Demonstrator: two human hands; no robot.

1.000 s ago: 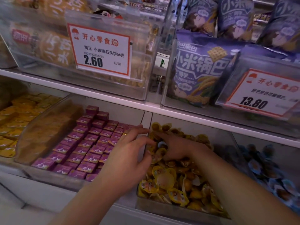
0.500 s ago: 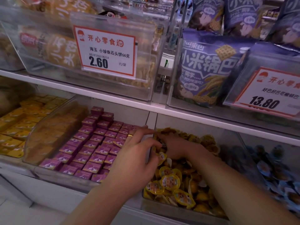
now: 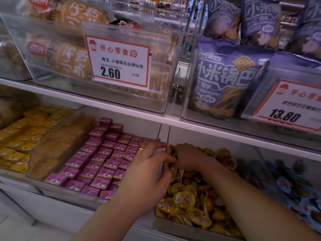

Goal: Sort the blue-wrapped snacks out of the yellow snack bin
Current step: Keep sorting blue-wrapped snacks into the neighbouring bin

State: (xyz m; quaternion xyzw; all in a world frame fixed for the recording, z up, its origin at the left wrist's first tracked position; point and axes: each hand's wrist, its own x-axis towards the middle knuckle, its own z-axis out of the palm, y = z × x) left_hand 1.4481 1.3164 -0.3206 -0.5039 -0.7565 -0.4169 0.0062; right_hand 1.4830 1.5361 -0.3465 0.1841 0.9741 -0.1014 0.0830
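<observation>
The clear yellow snack bin (image 3: 175, 228) on the lower shelf is heaped with several yellow-wrapped snacks (image 3: 185, 199). My right hand (image 3: 188, 157) is dug into the heap at the bin's back left corner, fingers curled down among the wrappers; what it holds is hidden. My left hand (image 3: 147, 173), a gold ring on one finger, rests at the bin's left wall with fingers spread and the thumb touching the heap. No blue-wrapped snack shows inside the yellow bin. Blue-wrapped snacks (image 3: 295, 188) fill the bin to the right.
Left of the yellow bin sits a bin of purple boxed snacks (image 3: 97, 164), then orange packets (image 3: 20, 136). A white shelf board (image 3: 191, 126) runs close above the bins. Upper shelf holds cracker bags, purple bags (image 3: 224, 80) and price tags (image 3: 119, 61).
My right hand has pushed further back and deeper into the yellow heap. My left hand has stayed at the bin's left wall. The view has shifted slightly left.
</observation>
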